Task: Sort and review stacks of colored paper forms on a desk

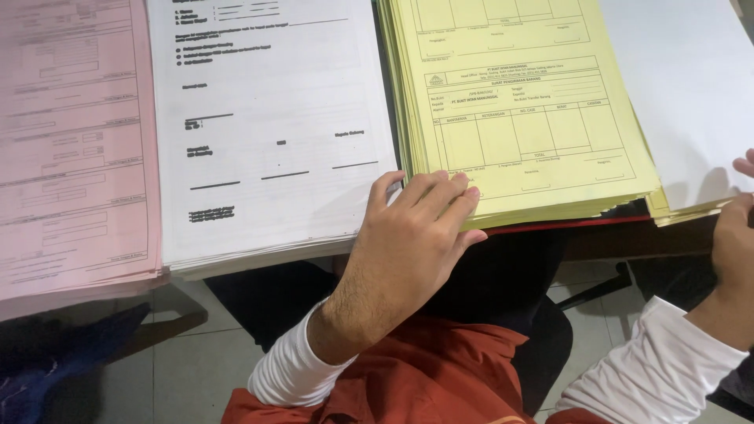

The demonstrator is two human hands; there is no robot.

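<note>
Cut off, covered or too blurred to tell

The right hand (734, 247) runs off the right edge, so only its wrist and one fingertip at the white sheet (683, 86) show, and its grip cannot be judged. The pink stack (71, 141) is cropped at the left and top; the white stack (267, 126) and yellow stack (518, 110) are cropped at the top. The left hand (412, 239) covers the yellow stack's near left corner, and its thumb is out of sight. The bench edge (613, 239) shows only as a dark strip beneath the paper. The small print on the forms is too blurred to tell.
</note>
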